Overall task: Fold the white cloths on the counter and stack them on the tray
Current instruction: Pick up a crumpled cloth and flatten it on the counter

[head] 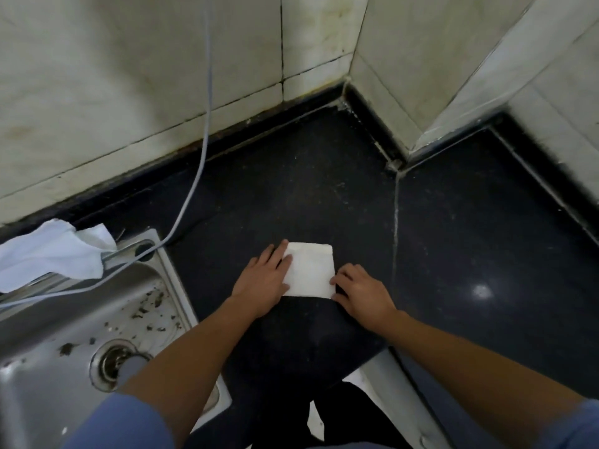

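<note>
2 white cloths show; the folded cloth [311, 270] lies flat on the black counter [324, 176] just right of the sink [48, 319], a smooth, near-square packet; its left edge lies under the flat fingers of the left hand [262, 280]; its near right corner sits between the thumb and curled fingers of the right hand [363, 296]; the second cloth [48, 251] lies crumpled and unfolded over the sink's far rim, well apart from the folded one.
</note>
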`<state>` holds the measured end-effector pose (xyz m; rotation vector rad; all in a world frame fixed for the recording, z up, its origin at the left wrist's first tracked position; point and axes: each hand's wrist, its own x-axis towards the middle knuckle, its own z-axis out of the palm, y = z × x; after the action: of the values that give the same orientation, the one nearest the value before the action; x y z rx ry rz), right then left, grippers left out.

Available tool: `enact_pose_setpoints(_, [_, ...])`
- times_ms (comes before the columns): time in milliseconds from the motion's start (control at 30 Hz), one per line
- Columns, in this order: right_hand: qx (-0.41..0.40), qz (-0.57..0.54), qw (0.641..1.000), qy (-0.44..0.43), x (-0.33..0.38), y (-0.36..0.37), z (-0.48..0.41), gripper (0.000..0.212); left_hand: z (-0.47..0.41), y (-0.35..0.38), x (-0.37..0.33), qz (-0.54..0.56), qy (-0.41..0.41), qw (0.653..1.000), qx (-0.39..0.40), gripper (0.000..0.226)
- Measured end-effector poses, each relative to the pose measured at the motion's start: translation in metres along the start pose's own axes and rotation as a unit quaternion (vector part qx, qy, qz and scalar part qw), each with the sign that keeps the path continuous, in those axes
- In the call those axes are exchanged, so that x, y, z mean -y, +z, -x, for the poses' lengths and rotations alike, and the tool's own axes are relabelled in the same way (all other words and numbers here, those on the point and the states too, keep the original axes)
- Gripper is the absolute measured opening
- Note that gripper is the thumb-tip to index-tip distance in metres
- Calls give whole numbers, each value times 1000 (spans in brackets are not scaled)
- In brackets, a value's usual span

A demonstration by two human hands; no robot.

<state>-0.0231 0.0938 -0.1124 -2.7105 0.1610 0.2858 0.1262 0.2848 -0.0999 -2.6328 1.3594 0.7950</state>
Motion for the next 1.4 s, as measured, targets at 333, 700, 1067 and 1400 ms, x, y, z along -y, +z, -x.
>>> enact_pose_setpoints(333, [38, 3, 997, 62, 20, -47, -89, 40, 32, -5, 3, 80, -78, 989, -100, 50])
enact_pose_setpoints(700, [203, -46, 971, 121, 20, -41, -133, 33, 91, 17, 9, 84, -175, 975, -109, 41])
enact_pose_setpoints(1067, [106, -68, 992, 23, 16, -82, -76, 31, 91, -25, -3, 46, -148, 979, -131, 36])
enact_pose_setpoints(1400, [-75, 40, 996, 36, 7, -146, 24, 32, 58, -104, -44, -35, 26, 982, -182, 36])
